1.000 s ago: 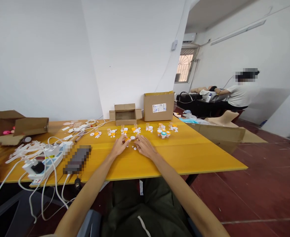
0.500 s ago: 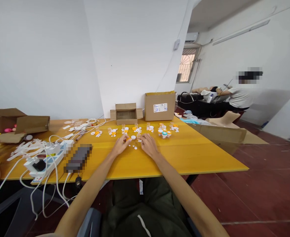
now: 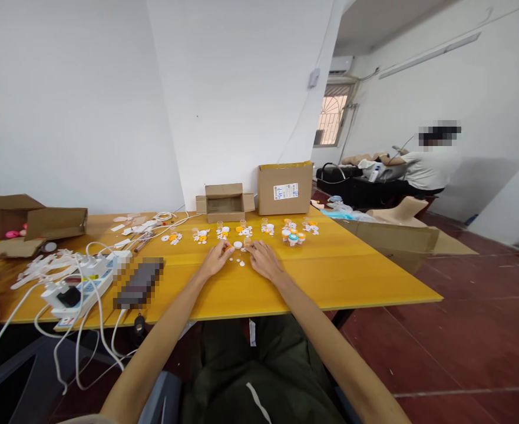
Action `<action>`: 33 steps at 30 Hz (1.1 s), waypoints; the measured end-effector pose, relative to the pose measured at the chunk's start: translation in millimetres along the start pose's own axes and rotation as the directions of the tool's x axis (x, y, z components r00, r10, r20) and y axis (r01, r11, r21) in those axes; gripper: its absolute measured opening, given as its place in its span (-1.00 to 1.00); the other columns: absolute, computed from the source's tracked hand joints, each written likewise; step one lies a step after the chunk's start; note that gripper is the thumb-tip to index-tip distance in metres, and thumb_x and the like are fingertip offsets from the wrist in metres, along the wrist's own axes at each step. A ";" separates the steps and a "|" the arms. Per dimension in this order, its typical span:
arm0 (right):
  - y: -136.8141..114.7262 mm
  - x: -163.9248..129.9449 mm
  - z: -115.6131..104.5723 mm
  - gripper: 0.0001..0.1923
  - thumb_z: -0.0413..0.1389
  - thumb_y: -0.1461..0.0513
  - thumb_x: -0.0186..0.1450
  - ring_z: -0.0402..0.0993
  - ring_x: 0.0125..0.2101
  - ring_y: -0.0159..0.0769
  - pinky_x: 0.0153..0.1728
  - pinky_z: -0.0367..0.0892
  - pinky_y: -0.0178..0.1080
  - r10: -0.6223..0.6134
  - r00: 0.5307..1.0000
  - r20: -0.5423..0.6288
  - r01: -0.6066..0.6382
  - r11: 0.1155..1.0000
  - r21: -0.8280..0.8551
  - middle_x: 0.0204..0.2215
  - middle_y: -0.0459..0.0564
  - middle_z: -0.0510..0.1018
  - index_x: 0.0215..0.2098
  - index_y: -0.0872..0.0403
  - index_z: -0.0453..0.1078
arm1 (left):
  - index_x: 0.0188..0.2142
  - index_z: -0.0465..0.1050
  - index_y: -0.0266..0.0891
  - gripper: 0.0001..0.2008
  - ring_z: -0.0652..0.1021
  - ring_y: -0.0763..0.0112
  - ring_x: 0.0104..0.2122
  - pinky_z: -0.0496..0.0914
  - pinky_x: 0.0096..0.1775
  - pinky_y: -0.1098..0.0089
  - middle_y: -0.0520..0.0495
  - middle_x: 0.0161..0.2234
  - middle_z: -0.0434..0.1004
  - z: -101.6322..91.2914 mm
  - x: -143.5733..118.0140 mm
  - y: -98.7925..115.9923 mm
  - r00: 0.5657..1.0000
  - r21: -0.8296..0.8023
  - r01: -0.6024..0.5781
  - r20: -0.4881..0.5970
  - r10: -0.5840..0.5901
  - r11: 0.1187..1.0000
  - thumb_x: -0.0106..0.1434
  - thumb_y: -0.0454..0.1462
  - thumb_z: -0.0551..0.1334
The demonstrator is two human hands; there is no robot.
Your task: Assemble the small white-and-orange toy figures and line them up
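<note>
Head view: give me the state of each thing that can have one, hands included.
Left hand: on the table, fingertips pinching a small orange part.
Right hand: palm down, fingers at a small clear part; grip unclear.
Small cardboard box: open, flaps spread.
Large cardboard box: top flaps up, upright.
Power strip: adapters plugged in.
Left cardboard box: open.

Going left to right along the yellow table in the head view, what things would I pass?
Open brown cardboard box → white power strip with cables → left hand → right hand → small teal-capped jar.
</note>
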State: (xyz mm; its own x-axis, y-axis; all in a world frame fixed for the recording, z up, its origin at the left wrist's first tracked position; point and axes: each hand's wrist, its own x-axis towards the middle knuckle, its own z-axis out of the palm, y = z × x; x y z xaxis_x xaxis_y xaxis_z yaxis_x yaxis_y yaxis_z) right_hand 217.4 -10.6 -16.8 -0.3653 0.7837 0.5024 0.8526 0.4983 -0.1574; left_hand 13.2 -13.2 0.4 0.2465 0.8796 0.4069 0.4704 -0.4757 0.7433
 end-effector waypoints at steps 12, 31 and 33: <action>10.1 1.4 2.1 -0.66 0.01 0.41 0.26 0.48 -0.10 -0.16 -0.10 0.37 -0.22 0.182 0.983 -0.033 -0.180 0.982 0.047 -0.17 0.06 0.60 -0.17 -0.02 0.55 | -0.29 0.34 -0.17 -0.71 0.36 0.45 -0.47 0.27 -0.33 0.41 0.07 -0.39 0.45 -0.2 -0.7 9.7 0.998 -0.014 0.008 0.062 -0.008 1.000 0.31 0.00 0.14; 5.5 4.1 0.2 -0.61 0.00 0.44 0.24 0.53 -0.16 -0.23 -0.12 0.40 -0.25 0.163 0.986 -0.023 -0.159 0.981 0.115 -0.16 0.01 0.61 -0.12 -0.01 0.54 | -0.28 0.38 -0.17 -0.69 0.43 0.40 -0.40 0.32 -0.30 0.40 0.04 -0.37 0.46 -0.4 0.0 6.2 0.999 -0.015 0.020 0.043 -0.019 1.000 0.28 0.03 0.17; 4.3 3.9 0.7 -0.57 -0.01 0.46 0.23 0.53 -0.15 -0.24 -0.08 0.40 -0.24 0.132 0.991 -0.026 -0.127 0.981 0.145 -0.14 0.00 0.62 -0.09 -0.02 0.53 | -0.27 0.39 -0.17 -0.68 0.44 0.40 -0.40 0.32 -0.31 0.40 0.04 -0.39 0.47 0.1 -0.3 5.0 0.998 -0.022 0.027 0.058 -0.025 0.999 0.29 0.03 0.17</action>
State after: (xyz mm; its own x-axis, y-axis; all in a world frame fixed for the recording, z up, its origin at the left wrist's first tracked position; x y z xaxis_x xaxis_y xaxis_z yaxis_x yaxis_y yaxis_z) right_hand 219.4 -5.1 -16.1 -0.2401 0.8328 0.4988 0.8288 0.4434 -0.3413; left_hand 15.6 -15.9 4.0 0.2834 0.8904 0.3563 0.4583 -0.4521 0.7652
